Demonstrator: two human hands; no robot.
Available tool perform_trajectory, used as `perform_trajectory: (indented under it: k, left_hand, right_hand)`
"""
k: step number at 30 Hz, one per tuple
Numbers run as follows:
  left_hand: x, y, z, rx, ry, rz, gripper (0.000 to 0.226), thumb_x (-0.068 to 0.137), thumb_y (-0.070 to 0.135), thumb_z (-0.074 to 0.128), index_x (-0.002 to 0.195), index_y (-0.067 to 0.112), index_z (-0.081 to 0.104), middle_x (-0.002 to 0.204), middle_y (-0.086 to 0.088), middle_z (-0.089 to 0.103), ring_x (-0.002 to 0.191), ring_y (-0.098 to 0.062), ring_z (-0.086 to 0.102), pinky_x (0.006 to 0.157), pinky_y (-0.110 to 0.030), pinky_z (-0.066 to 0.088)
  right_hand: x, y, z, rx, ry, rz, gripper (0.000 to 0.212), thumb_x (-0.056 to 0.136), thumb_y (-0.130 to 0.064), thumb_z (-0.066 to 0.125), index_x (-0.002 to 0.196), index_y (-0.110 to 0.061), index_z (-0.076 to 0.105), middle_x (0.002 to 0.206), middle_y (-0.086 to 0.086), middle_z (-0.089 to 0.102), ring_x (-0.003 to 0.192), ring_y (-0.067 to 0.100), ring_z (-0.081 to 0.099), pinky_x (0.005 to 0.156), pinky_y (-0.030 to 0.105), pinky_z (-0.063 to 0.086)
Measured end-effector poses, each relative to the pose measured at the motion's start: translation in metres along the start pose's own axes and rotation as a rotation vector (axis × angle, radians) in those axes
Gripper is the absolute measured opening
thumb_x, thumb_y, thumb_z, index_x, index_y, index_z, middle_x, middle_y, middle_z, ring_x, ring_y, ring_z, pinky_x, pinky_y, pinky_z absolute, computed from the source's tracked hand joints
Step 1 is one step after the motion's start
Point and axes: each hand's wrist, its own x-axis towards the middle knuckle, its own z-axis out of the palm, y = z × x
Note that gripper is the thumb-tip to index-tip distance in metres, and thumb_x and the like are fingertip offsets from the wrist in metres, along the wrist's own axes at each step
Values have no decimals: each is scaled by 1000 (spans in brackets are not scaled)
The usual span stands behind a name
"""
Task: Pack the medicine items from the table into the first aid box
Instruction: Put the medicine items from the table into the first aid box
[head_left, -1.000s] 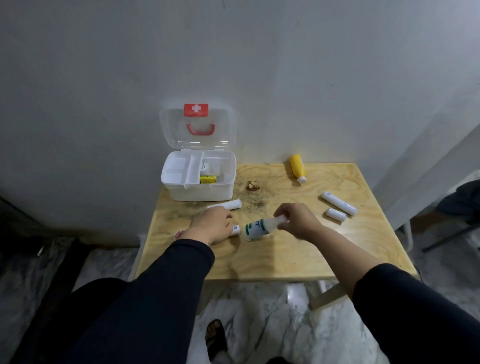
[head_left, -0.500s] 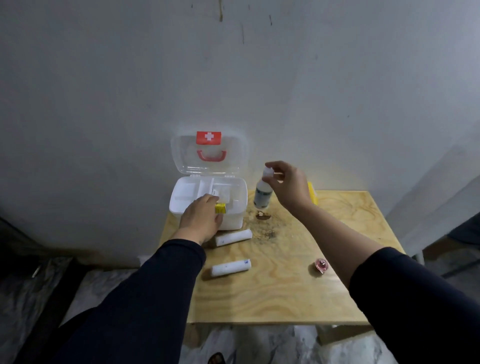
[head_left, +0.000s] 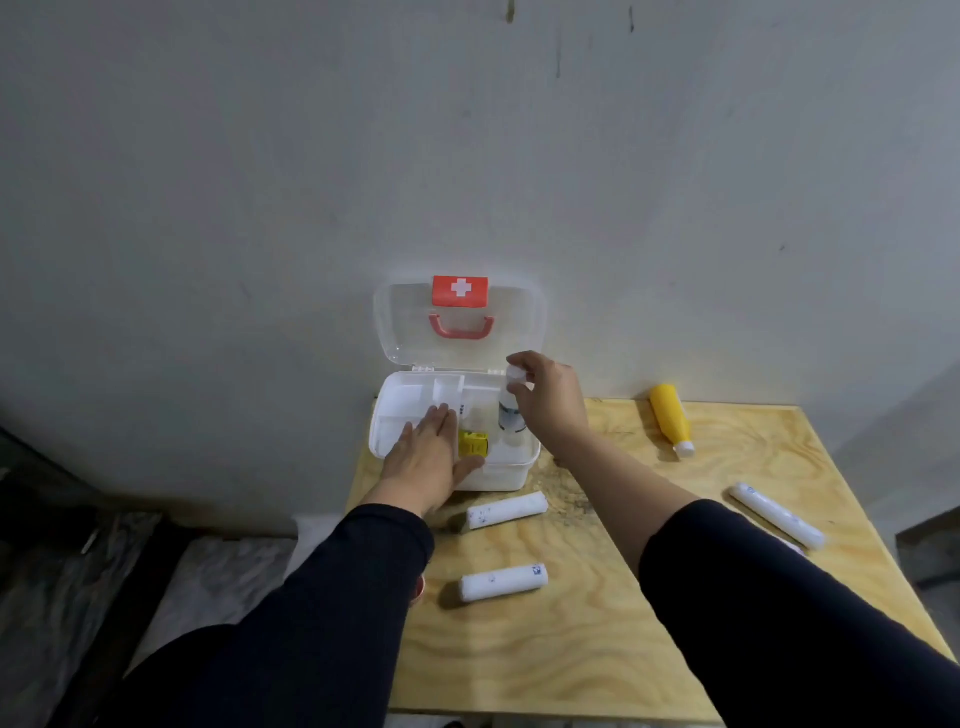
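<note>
The white first aid box (head_left: 506, 470) stands open at the table's back left, its clear lid (head_left: 410, 322) leaning on the wall. My right hand (head_left: 548, 397) pinches the cap of a small white bottle (head_left: 510, 415), upright inside the box's right side. My left hand (head_left: 428, 457) lies flat with fingers apart over the box's front rim, holding nothing. A small yellow box (head_left: 474, 443) sits inside beside it. Three white rolls (head_left: 506, 510) (head_left: 503, 582) (head_left: 776, 514) and a yellow bottle (head_left: 671, 418) lie on the wooden table (head_left: 571, 649).
A bare grey wall rises right behind the box. The table's left edge drops to a marbled floor (head_left: 208, 582). A small reddish object (head_left: 418, 590) peeks out under my left sleeve. A dark shape (head_left: 930, 551) stands at the far right.
My right hand has carried the white bottle leftward from above the table down into the box. My left hand has spread flat over the box's front rim.
</note>
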Motion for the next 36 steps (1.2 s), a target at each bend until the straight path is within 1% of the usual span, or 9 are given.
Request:
perform_trajectory:
  k: [6,9,11,14,19,22,26,28,36]
  left_hand:
    - [2,-4,4,-52,17,17,77,97,54,36,155,9,8,164,-4,4,151,-18,2,123,-38,5]
    - [4,-6,1,-23,15,40,78,96,57,34,154,10,11,164,-4,7,151,-18,4,123,-38,6]
    - [6,-5,-6,-23,34,56,73,97,55,33,153,10,17,162,-5,15,150,-19,12,123,-39,11]
    - [13,3,-23,-31,90,88,58,98,40,42,148,13,30,156,-4,33,143,-22,31,117,-37,26]
    - [33,42,-57,-52,143,168,41,98,34,42,134,19,54,138,0,53,125,-23,50,102,-38,42]
    - [51,81,-62,-151,102,183,38,97,35,43,129,21,58,135,2,58,120,-22,55,98,-38,47]
    - [70,132,-44,-264,6,191,36,96,37,47,126,21,61,131,1,61,118,-22,58,99,-37,49]
    - [75,154,-30,-280,-50,188,36,95,37,47,124,22,62,131,1,61,117,-22,58,98,-37,49]
    - [89,208,22,-342,-140,82,30,92,38,49,110,24,68,119,1,67,108,-23,62,94,-39,51]
  right_hand:
    - [5,12,17,-52,-57,89,37,87,2,55,122,-12,60,120,8,67,104,24,63,84,28,51]
    - [7,11,14,-79,-100,70,41,85,-1,60,124,-11,59,124,8,65,108,23,62,89,28,49]
    - [8,8,6,-73,-109,34,42,85,-7,65,126,-12,58,127,8,63,113,23,60,94,28,47]
    - [9,7,-14,-113,-96,4,36,88,-15,62,124,-13,59,126,7,63,114,22,59,93,27,45]
    - [8,32,-57,-330,-294,148,36,90,-28,60,124,-15,60,128,8,61,118,25,56,98,34,45]
    - [4,58,-88,-347,-310,243,36,90,-26,61,124,-14,60,126,10,63,117,25,57,99,31,45]
    - [-1,102,-121,-340,-232,368,35,88,-23,60,121,-13,61,120,10,66,109,27,63,89,29,49]
    - [-4,124,-133,-348,-216,411,38,88,-24,60,124,-13,60,121,11,66,110,27,62,88,29,48]
    - [-3,192,-129,-284,-208,446,51,87,-31,64,128,-7,47,120,17,62,111,34,58,84,36,48]
